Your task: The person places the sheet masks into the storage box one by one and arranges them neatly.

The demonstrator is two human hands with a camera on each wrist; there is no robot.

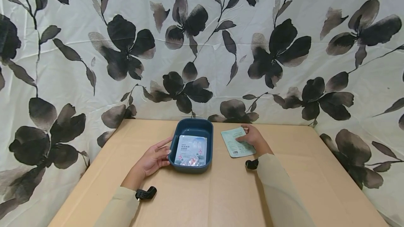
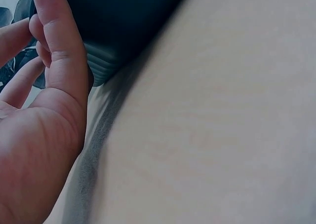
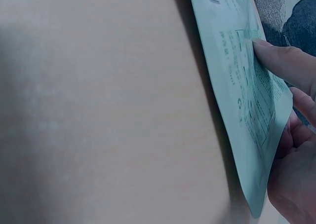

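A dark blue rectangular plastic basin (image 1: 190, 170) stands on the table, and a pale blue sachet with pink flowers (image 1: 191, 151) lies inside it. My left hand (image 1: 154, 158) rests against the basin's left side, fingers loosely extended. The left wrist view shows the hand close to the basin's dark wall (image 2: 118, 21). To the right of the basin, my right hand (image 1: 253, 138) pinches a flat, light green sachet (image 1: 235, 144) by its right edge. The right wrist view has the thumb on the printed face of this green sachet (image 3: 229, 81), its other fingers partly hidden behind.
A light tan table (image 1: 195, 199) lies under everything. Behind it hangs a white cloth with dark flowers (image 1: 221, 69). Black wrist cameras (image 1: 146, 193) sit on both wrists.
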